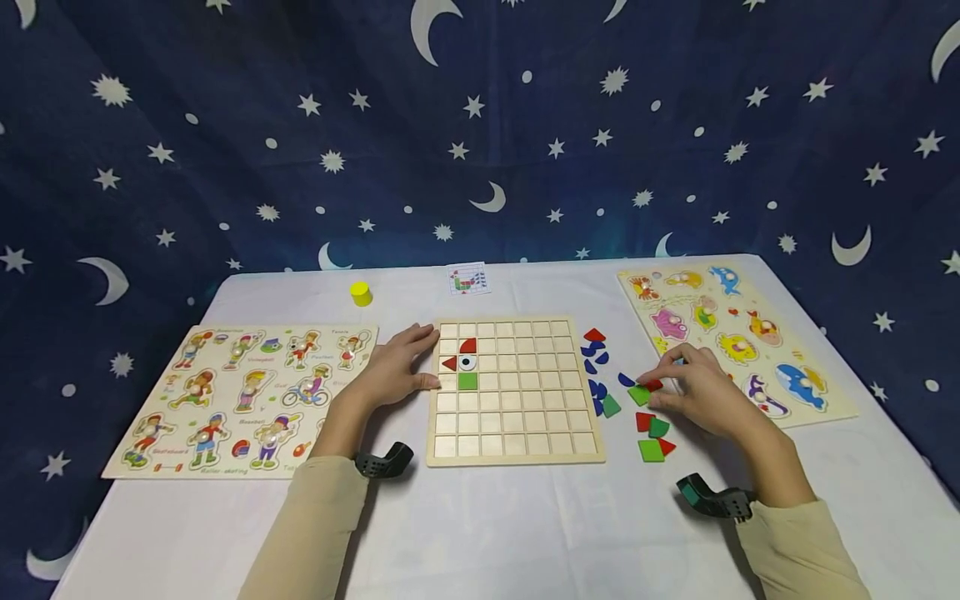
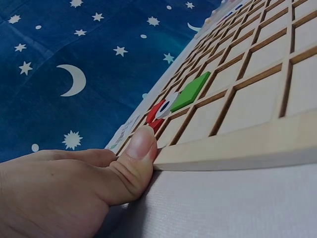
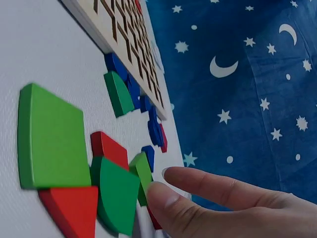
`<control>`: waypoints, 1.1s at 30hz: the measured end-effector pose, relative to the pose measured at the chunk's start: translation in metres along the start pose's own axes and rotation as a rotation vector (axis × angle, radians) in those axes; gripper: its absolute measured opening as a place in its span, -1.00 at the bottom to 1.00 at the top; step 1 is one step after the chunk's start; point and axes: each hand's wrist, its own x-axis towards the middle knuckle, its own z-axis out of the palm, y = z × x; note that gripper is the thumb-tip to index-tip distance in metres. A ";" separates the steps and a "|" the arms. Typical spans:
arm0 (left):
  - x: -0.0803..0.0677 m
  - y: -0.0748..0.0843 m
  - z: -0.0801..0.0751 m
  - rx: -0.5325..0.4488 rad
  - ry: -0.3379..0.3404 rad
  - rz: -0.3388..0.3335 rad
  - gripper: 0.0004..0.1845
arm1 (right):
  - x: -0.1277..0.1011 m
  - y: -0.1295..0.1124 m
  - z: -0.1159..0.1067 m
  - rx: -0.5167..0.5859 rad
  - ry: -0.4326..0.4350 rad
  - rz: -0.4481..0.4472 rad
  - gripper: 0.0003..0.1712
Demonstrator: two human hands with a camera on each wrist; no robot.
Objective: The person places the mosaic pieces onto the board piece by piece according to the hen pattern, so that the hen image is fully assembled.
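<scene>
A wooden grid board (image 1: 525, 401) lies in the middle of the table. Set in its left part are a red quarter-round piece (image 1: 468, 346), a red triangle (image 1: 450, 363), a white piece with an eye-like dark dot (image 1: 467, 362) and a green square (image 1: 467, 382). My left hand (image 1: 393, 367) rests against the board's left edge, its thumb touching the frame (image 2: 237, 152). To the right, my right hand (image 1: 701, 387) reaches over a light green piece (image 1: 639, 395) and a red piece (image 1: 654, 384). Its thumb and index finger are close to these, slightly apart; contact is unclear.
Several blue pieces (image 1: 597, 389) and a green piece (image 1: 611, 406) lie along the board's right side. Nearer are red and green pieces (image 1: 651, 451). Picture puzzle boards stand left (image 1: 262, 333) and right (image 1: 817, 417). Behind are a yellow cylinder (image 1: 361, 293) and a pattern card (image 1: 468, 279).
</scene>
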 end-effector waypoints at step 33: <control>-0.001 -0.001 -0.001 -0.007 -0.011 0.005 -0.09 | 0.002 0.002 0.011 -0.075 0.008 0.021 -0.67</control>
